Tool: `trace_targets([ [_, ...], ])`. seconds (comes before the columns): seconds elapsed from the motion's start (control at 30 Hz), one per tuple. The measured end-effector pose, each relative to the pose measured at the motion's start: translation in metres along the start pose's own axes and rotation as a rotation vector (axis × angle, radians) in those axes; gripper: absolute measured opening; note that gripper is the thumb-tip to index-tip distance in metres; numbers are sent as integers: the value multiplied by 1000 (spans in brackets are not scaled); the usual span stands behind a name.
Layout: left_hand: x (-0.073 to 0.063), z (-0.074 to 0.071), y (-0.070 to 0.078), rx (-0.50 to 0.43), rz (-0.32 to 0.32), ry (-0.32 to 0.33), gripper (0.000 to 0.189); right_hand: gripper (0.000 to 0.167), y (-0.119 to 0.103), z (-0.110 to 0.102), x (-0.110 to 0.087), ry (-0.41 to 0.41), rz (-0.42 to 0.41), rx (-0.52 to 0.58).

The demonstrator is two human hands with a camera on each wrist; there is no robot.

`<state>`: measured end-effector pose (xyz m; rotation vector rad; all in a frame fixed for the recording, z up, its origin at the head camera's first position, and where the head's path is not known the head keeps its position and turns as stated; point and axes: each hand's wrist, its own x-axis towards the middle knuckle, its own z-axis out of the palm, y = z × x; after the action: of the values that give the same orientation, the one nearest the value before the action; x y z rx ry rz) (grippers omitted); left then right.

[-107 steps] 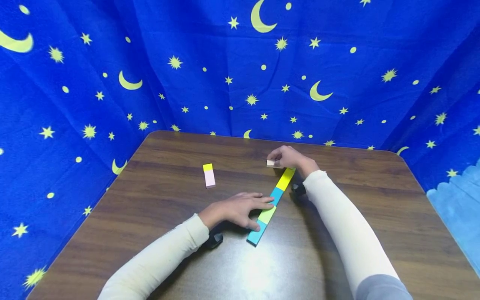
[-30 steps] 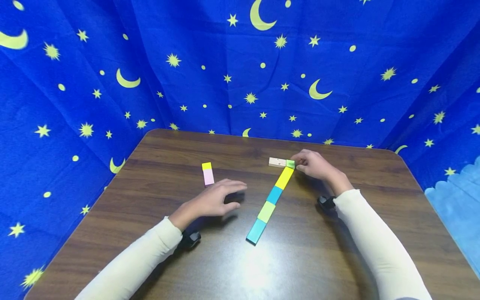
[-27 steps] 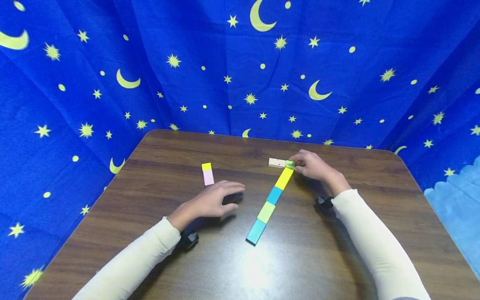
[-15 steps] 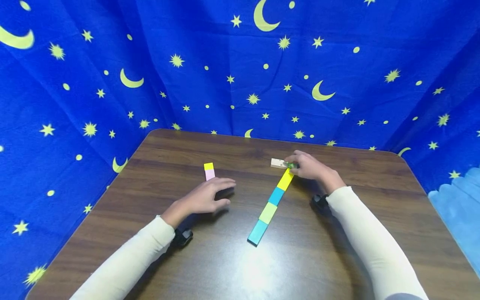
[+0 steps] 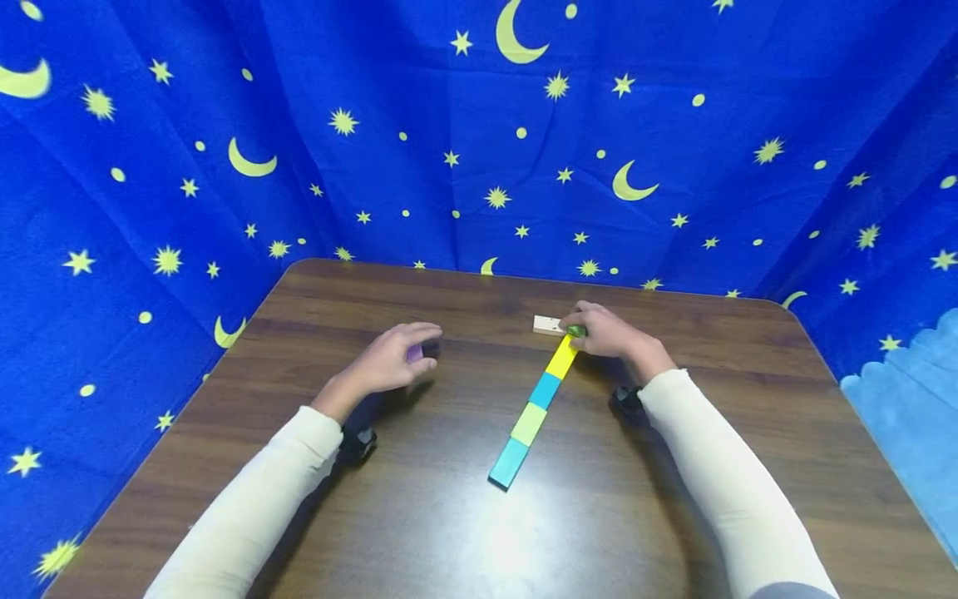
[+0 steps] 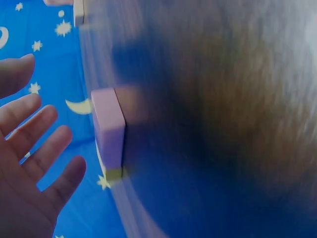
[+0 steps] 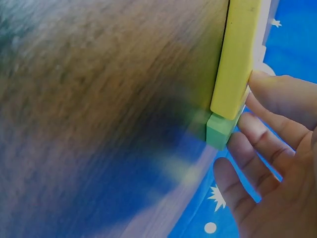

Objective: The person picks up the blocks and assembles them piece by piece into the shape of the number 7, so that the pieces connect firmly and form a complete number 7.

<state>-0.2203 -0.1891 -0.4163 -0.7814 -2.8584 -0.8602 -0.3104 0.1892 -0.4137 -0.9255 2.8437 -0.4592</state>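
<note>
A slanted row of flat rectangular blocks lies on the table: teal (image 5: 509, 462), light green (image 5: 529, 424), blue (image 5: 545, 390) and yellow (image 5: 562, 358). At its far end is a small green block (image 5: 576, 330), with a pale wooden block (image 5: 548, 324) to its left. My right hand (image 5: 608, 333) has thumb and index finger about the green block; in the right wrist view its thumb tip meets the yellow block's edge. On the left, my left hand (image 5: 389, 358), fingers spread and loosely bent, hovers beside a pink block (image 6: 110, 119) with a yellow-green end piece (image 6: 114, 173), largely hidden in the head view.
The brown wooden table (image 5: 449, 532) has rounded far corners. Behind it and along the sides hangs a blue curtain (image 5: 419, 183) with moons and stars. A lighter blue cloth (image 5: 909, 391) hangs past the right edge.
My right hand laid down the pale block, then shifted slightly left around the green block. My left hand left the row and moved left and away from me, over the pink block.
</note>
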Motion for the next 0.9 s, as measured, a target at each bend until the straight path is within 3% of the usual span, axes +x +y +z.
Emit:
trace_targets([
  [0.2,0,-6,-13,26,-36,39,51,38,2,4,-2,20,2,13],
  [0.47,-3,-9,-19,19,-95,34,51,38,4,4,-4,28,4,38],
  [0.9,-1,-7,-29,99,-134,17,51,38,4,7,-6,36,14,54],
])
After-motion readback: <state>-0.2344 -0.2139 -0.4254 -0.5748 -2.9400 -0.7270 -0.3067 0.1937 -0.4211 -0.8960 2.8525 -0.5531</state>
